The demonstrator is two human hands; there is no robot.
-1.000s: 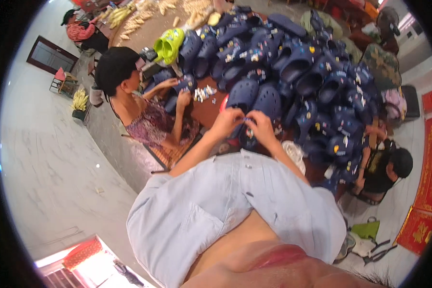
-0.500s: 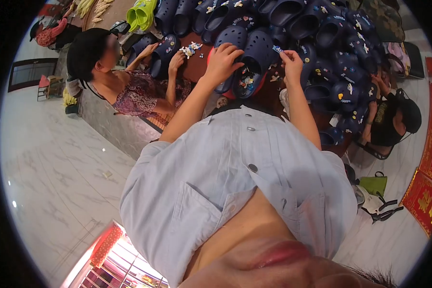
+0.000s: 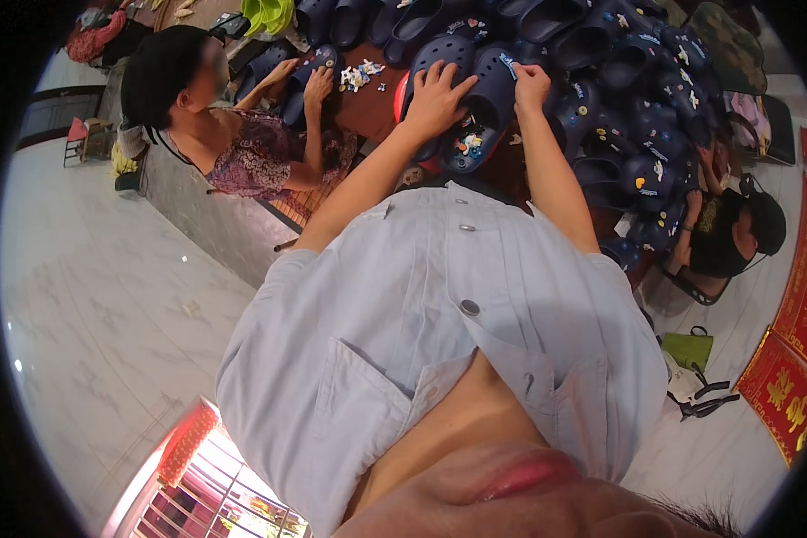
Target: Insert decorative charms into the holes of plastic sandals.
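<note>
The left hand (image 3: 432, 106) lay with spread fingers on the pair of navy clogs (image 3: 490, 86), while the right hand (image 3: 532, 86) pinched a small blue charm (image 3: 508, 65) at the right one's outer edge.

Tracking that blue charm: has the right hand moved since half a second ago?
Yes. Against the lime-green clogs, the right hand has moved left and forward, bringing its small blue charm to the right edge of the navy clog.

A brown table (image 3: 364, 111) bears navy clogs (image 3: 620, 70) and small charms (image 3: 360, 75).
</note>
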